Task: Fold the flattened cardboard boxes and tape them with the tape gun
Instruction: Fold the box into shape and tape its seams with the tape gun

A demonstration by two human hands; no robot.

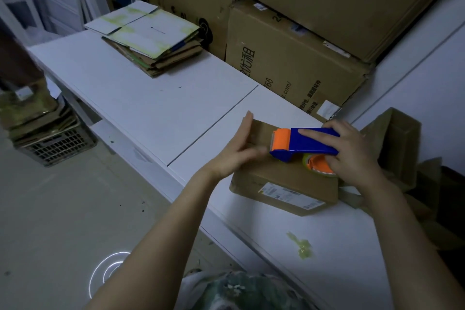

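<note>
A small folded brown cardboard box [284,184] with a white label on its near side sits on the white table [156,108]. My right hand [352,151] grips the blue and orange tape gun [302,143], which lies across the top of the box with its orange blade end pointing left. My left hand [239,148] lies flat against the left end of the box, fingers straight. A stack of flattened cardboard boxes [148,40] lies at the far left end of the table.
Large brown cartons [289,58] are stacked behind the table against the wall. More folded cardboard [400,148] stands at the right. A crumpled scrap of yellowish tape [302,245] lies on the near tabletop. A dark plastic crate [57,146] sits on the floor at left.
</note>
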